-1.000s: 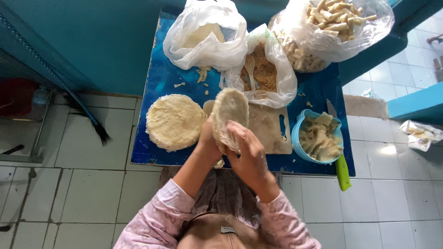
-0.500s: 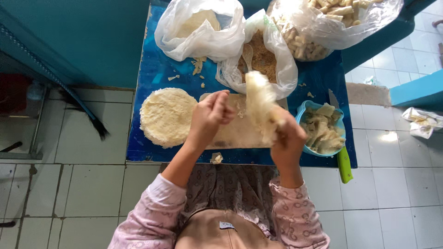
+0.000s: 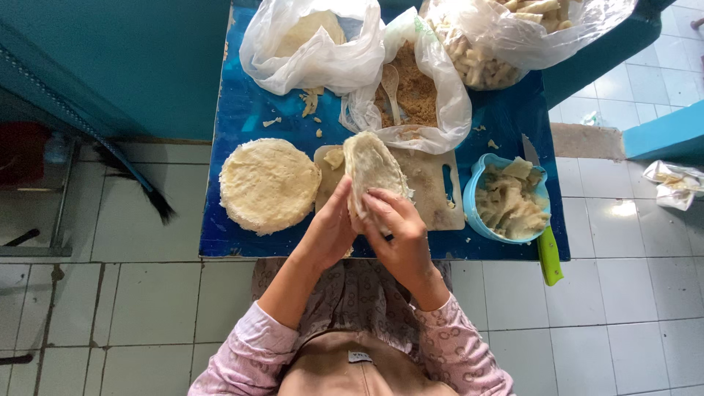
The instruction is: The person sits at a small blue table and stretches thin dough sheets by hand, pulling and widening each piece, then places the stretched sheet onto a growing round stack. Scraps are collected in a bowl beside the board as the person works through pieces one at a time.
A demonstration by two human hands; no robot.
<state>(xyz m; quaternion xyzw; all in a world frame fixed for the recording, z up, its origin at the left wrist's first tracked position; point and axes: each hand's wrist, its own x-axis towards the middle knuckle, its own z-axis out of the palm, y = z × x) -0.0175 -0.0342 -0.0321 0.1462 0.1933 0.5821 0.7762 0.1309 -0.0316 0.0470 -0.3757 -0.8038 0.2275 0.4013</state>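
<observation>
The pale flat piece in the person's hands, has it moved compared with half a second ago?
Yes. The pale flat piece has shifted left across the cutting board, away from the blue bowl, and both the left hand and right hand hold it.

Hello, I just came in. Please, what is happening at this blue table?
A person in pink sleeves holds a thin pale sheet of dough up over a cutting board, the left hand and the right hand both gripping its lower edge. A round stack of similar sheets lies to the left on the blue table. A blue bowl of pale pieces and a green-handled knife sit to the right. Plastic bags of food stand at the back.
</observation>
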